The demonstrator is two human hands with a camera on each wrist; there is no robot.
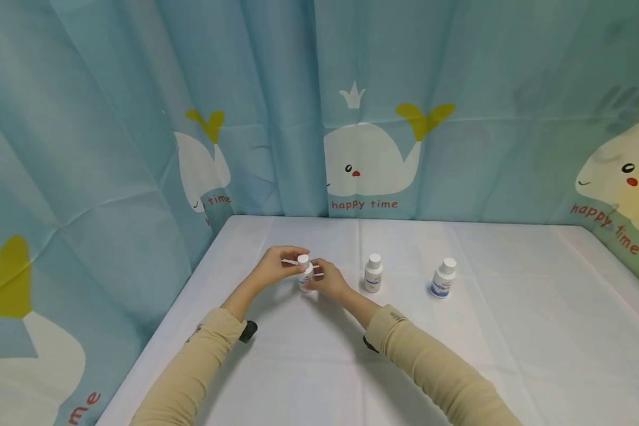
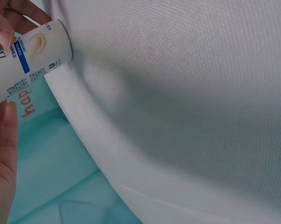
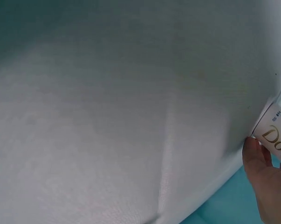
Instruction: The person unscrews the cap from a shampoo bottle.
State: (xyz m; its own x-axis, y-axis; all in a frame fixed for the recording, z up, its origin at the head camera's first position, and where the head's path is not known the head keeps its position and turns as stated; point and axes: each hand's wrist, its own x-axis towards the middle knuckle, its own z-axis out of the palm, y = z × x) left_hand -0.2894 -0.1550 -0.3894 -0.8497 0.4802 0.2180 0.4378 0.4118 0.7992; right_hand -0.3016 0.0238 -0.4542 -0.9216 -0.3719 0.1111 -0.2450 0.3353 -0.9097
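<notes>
A small white Dove bottle [image 1: 305, 281] with a white cap [image 1: 303, 259] stands upright at the left of the table. My left hand [image 1: 274, 264] has its thumb and fingers around the cap from the left. From the right, my right hand [image 1: 331, 280] grips the bottle's body; in the right wrist view the thumb [image 3: 255, 156] lies against it near the base. Thin white strips [image 1: 290, 261] show beside the cap and between the right fingers; what they are I cannot tell. In the left wrist view the bottle [image 2: 37, 53] appears tilted, its cap out of frame.
Two similar white bottles stand to the right on the white-covered table [image 1: 319, 361], one in the middle [image 1: 373, 273] and one farther right [image 1: 444, 278]. A blue curtain [image 1: 277, 165] with whale prints hangs behind and along the left side.
</notes>
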